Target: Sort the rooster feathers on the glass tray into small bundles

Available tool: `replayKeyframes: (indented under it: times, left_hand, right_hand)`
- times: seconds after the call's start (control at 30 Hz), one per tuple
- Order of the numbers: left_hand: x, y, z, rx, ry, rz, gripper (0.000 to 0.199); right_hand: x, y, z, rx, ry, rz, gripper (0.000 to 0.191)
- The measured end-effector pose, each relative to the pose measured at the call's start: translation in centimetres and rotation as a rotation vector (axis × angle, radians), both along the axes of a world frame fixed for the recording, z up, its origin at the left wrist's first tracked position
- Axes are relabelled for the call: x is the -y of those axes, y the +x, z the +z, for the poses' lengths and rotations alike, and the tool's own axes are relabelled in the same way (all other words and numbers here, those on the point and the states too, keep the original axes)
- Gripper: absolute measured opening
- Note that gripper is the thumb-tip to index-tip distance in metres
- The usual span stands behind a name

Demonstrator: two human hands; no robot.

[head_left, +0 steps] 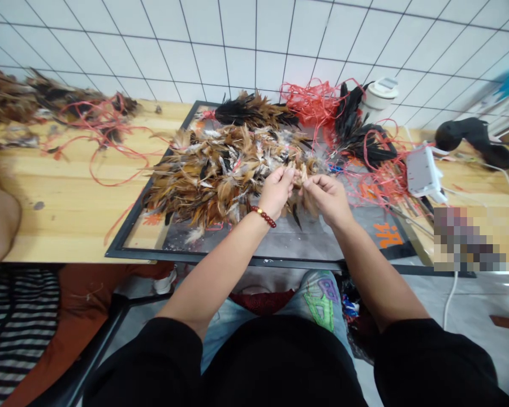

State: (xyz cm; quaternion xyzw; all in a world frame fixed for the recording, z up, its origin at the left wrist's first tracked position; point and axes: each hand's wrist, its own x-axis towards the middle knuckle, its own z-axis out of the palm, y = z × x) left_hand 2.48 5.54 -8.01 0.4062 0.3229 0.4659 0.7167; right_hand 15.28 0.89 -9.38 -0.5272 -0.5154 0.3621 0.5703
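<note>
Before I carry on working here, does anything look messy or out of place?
Yes: pink string trails loosely across the wooden table, and a stray feather tuft sits apart, just below the big feather pile.

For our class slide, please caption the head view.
Two hands pinch feathers above a brown feather pile.
</note>
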Motion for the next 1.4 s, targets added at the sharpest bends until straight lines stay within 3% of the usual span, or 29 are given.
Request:
replayKeyframes:
  times: [0.27,0.37,0.47,0.57,0.67,0.73,0.8,0.93,0.97,1.03,1.13,1.23,1.3,1.4]
  left_hand:
    - [0.6,0.1,0.0,-0.069,0.062,-0.146,0.023]
    - [0.2,0.0,-0.1,-0.018,0.034,-0.068,0.022]
    - [-1.5,-0.9,0.1,0.103,0.048,0.134,0.019]
    - [-3.4,-2.4,0.7,0.241,0.065,0.297,0.022]
    - [-4.4,-3.8,1.2,0.341,0.036,0.313,0.026]
    - [-4.2,-4.2,1.5,0.381,-0.009,0.274,0.026]
    - [-3.7,-4.3,1.8,0.386,-0.071,0.221,0.024]
    - [-2.7,-4.1,2.5,0.352,-0.185,0.121,0.025]
    - [-2.6,-4.0,2.6,0.347,-0.201,0.105,0.025]
    - [-2.4,-3.9,2.7,0.343,-0.216,0.082,0.026]
    - [-2.3,-3.7,2.5,0.341,-0.215,0.013,0.026]
    - [-1.9,-3.3,2.0,0.296,-0.220,-0.133,0.025]
    - [-1.5,-2.9,1.6,0.245,-0.225,-0.224,0.024]
    - [-0.8,-2.2,1.2,0.179,-0.223,-0.303,0.024]
  right_hand:
    - [0.2,-0.4,0.4,-0.072,-0.045,0.143,0.042]
    - [-0.1,-0.1,-0.1,-0.050,-0.147,0.163,0.039]
    - [-0.3,0.7,-0.7,0.047,-0.216,0.069,0.033]
    - [-0.5,1.8,-1.1,0.280,-0.156,-0.135,0.020]
    - [-0.4,2.7,-1.1,0.602,-0.011,-0.314,0.012]
    - [-0.2,2.9,-1.0,0.742,0.109,-0.336,0.013]
    - [0.0,2.6,-0.8,0.837,0.210,-0.233,0.021]
    - [0.3,1.5,-1.0,1.011,0.271,0.133,0.031]
    - [0.3,1.2,-1.1,1.001,0.264,0.159,0.027]
    - [0.0,1.1,-1.4,0.817,0.247,0.070,0.017]
    - [-0.7,1.6,-1.3,0.225,0.230,-0.162,0.017]
    - [-1.2,2.6,-0.9,-0.218,0.182,-0.183,0.030]
    - [-1.4,2.9,-0.7,-0.316,0.152,-0.156,0.033]
    - [-1.4,3.0,-0.8,-0.276,0.148,-0.145,0.032]
